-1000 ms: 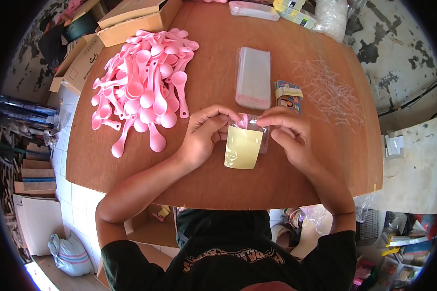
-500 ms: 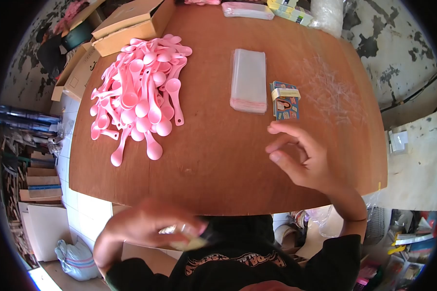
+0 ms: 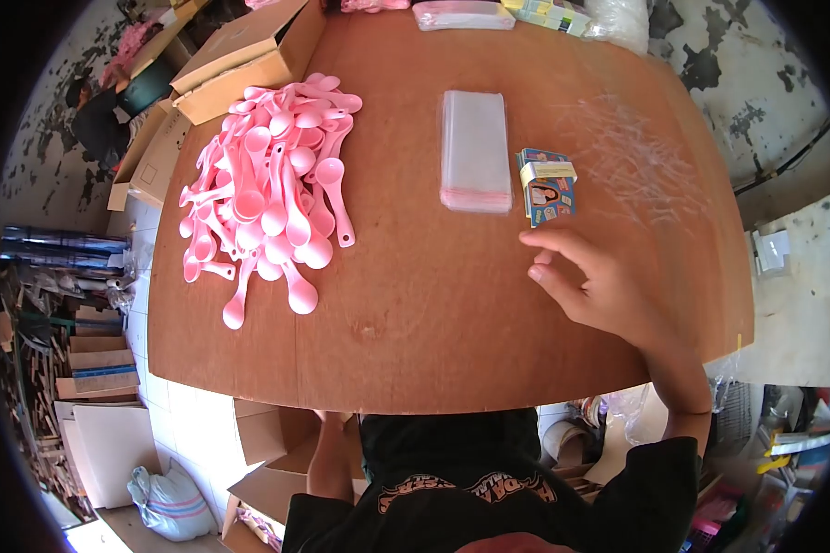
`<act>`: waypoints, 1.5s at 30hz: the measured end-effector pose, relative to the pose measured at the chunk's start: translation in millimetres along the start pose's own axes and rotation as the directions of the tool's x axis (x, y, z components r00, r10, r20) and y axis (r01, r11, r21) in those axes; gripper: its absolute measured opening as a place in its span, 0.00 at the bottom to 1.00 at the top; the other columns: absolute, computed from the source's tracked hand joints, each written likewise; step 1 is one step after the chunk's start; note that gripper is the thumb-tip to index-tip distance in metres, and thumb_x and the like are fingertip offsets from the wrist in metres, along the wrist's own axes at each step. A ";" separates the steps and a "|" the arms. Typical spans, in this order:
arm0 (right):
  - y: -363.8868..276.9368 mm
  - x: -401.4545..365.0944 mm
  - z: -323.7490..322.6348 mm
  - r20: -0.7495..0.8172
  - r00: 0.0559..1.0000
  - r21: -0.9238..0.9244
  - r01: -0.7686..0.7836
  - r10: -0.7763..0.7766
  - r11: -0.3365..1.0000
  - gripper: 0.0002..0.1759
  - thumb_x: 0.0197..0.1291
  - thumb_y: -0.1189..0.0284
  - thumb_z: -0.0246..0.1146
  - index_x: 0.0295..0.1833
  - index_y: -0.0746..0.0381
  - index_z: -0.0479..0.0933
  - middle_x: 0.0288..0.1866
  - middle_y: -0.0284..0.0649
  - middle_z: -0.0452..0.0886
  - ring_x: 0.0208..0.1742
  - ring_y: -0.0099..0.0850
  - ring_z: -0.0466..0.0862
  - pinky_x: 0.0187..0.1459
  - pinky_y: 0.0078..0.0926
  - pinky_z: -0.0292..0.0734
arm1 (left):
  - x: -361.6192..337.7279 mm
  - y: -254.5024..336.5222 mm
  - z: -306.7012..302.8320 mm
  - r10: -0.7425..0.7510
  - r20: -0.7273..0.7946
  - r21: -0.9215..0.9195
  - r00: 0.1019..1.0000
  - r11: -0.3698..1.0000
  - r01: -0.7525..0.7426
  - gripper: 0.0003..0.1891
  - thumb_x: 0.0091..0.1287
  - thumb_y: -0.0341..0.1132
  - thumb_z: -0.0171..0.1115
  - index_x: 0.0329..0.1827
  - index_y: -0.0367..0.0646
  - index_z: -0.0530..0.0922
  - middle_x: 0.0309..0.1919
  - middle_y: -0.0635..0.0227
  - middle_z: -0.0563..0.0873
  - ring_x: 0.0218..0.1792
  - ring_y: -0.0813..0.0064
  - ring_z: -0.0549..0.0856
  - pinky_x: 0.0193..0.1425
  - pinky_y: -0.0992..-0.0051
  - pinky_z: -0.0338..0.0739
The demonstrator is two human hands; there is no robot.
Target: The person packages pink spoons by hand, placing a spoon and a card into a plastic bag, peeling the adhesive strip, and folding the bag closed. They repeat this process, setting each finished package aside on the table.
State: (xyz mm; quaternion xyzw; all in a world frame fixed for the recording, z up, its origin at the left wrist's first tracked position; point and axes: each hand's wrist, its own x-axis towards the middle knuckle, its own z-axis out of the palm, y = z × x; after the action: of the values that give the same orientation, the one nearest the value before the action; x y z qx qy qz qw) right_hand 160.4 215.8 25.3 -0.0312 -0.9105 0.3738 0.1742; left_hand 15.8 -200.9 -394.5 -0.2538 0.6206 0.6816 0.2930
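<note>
My right hand [image 3: 586,281] hovers above the right part of the table, thumb and forefinger curved apart with nothing between them. Just beyond its fingertips lies a stack of blue printed cards [image 3: 546,203] with a pale band around it. Beside that stack is a pile of clear plastic bags [image 3: 475,152] with pinkish lower ends. My left forearm [image 3: 330,465] reaches down by the front edge; the hand [image 3: 334,417] is mostly hidden at the table's rim, fingers out of sight. A heap of pink plastic spoons [image 3: 277,184] covers the table's left side.
Thin clear strips [image 3: 641,166] are scattered at the right of the wooden table [image 3: 415,323]. An open cardboard box [image 3: 244,60] stands at the back left. Below the front edge are more cartons [image 3: 277,433] and a tied plastic sack [image 3: 171,498]. Another person [image 3: 101,124] is at the far left.
My left hand, blurred and carrying something pale and shiny over my lap, has gone down to the table's front edge. The right hand stays near the cards. The view has shifted slightly.
</note>
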 end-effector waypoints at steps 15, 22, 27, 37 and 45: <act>55.1 87.6 16.6 -0.028 0.940 -0.484 0.284 -0.339 0.827 0.09 0.52 0.71 0.65 0.39 0.63 0.81 0.33 0.40 0.80 0.37 0.40 0.79 0.42 0.38 0.73 | -11.7 3.4 -45.0 0.344 -0.393 -0.261 0.853 0.847 -0.462 0.17 0.67 0.37 0.57 0.51 0.33 0.76 0.46 0.50 0.81 0.46 0.58 0.81 0.51 0.63 0.77; 70.4 117.7 16.0 0.148 0.981 -0.453 0.178 -0.123 0.874 0.07 0.49 0.68 0.67 0.30 0.59 0.83 0.27 0.38 0.81 0.32 0.37 0.81 0.36 0.37 0.74 | -125.4 164.0 -93.6 0.807 -0.337 0.935 -0.485 0.225 -0.275 0.24 0.65 0.30 0.63 0.61 0.37 0.64 0.57 0.57 0.73 0.58 0.58 0.75 0.65 0.60 0.70; 74.8 124.4 17.1 0.197 0.979 -0.372 0.132 -0.061 0.919 0.05 0.45 0.73 0.68 0.29 0.63 0.83 0.31 0.44 0.83 0.34 0.40 0.83 0.37 0.34 0.77 | -232.2 264.1 18.4 0.785 -0.206 0.576 -0.584 -0.385 -0.721 0.16 0.65 0.30 0.62 0.52 0.37 0.67 0.59 0.54 0.72 0.60 0.59 0.74 0.66 0.59 0.71; 56.3 119.6 9.8 0.199 0.980 -0.433 0.074 0.015 0.898 0.06 0.44 0.74 0.67 0.30 0.63 0.84 0.32 0.44 0.84 0.34 0.43 0.83 0.41 0.34 0.77 | -247.9 302.9 240.9 0.339 0.902 -0.123 -0.268 -0.394 -0.911 0.13 0.54 0.27 0.64 0.44 0.39 0.79 0.44 0.57 0.78 0.52 0.55 0.77 0.56 0.59 0.72; 81.1 128.2 14.8 0.216 0.974 -0.406 0.157 -0.072 0.901 0.05 0.47 0.75 0.66 0.31 0.63 0.83 0.31 0.47 0.84 0.33 0.44 0.83 0.40 0.36 0.78 | -198.3 277.8 304.2 0.353 0.910 -0.012 -0.217 -0.502 -0.865 0.17 0.60 0.32 0.61 0.52 0.37 0.75 0.52 0.57 0.76 0.51 0.56 0.76 0.56 0.61 0.70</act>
State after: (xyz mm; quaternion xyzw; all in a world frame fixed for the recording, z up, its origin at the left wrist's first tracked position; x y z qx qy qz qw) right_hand 29.3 288.1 -2.9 0.0226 -0.9824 0.1595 0.0947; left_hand -38.6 68.8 -29.4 0.6711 0.6817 0.2781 -0.0872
